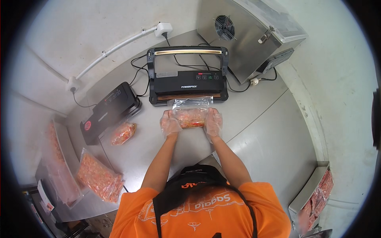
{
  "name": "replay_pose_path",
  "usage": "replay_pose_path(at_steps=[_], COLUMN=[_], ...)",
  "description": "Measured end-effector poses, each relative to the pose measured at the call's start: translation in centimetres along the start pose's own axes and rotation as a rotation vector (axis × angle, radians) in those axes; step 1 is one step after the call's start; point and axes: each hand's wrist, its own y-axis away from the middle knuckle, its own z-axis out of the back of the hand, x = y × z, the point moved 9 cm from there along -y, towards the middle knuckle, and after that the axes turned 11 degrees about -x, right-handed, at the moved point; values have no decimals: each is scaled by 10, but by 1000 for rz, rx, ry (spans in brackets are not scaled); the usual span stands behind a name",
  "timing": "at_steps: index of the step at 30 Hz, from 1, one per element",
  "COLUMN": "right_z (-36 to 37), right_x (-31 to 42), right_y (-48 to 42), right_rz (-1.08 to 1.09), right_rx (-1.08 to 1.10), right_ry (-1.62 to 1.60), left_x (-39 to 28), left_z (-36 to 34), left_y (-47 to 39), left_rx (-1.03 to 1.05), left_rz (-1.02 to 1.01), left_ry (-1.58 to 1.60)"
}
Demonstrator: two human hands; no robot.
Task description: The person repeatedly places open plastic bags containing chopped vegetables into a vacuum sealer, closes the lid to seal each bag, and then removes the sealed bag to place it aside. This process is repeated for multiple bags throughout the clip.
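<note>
Between my hands lies a clear plastic vacuum bag (192, 119) holding an orange-pink chopped food with some red and green bits. My left hand (170, 123) grips its left side, and my right hand (213, 123) grips its right side. Both wear loose transparent disposable gloves. The bag's flat end reaches the front edge of a black Powerpack vacuum sealer (189, 81). That sealer's lid frame (188, 51) is raised, showing a pale strip along it, and a red light glows on the control panel.
A second black vacuum sealer (111, 111) stands at left, with a filled bag (124, 133) at its front. Further left are larger filled bags (99, 177) and a metal tray (70, 148). A steel machine (238, 38) stands back right; a tray of reddish meat (320, 196) lies far right. Cables (190, 65) run behind.
</note>
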Motion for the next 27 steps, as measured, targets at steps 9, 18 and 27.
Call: replay_pose_path(at_steps=[9,18,27], right_z=[-23,-10,-67], right_x=[-26,79,71], right_y=[-38,-34,4], right_rz=[29,541,1044], right_rx=[109,-1,301], right_ry=[63,252,827], left_x=[-33,-23,18], left_z=[-19,-21,-44], left_y=[-35,-40,-42], left_rx=[20,-45,-106], left_rz=[-89,57,68], left_ry=[-218,-35,235])
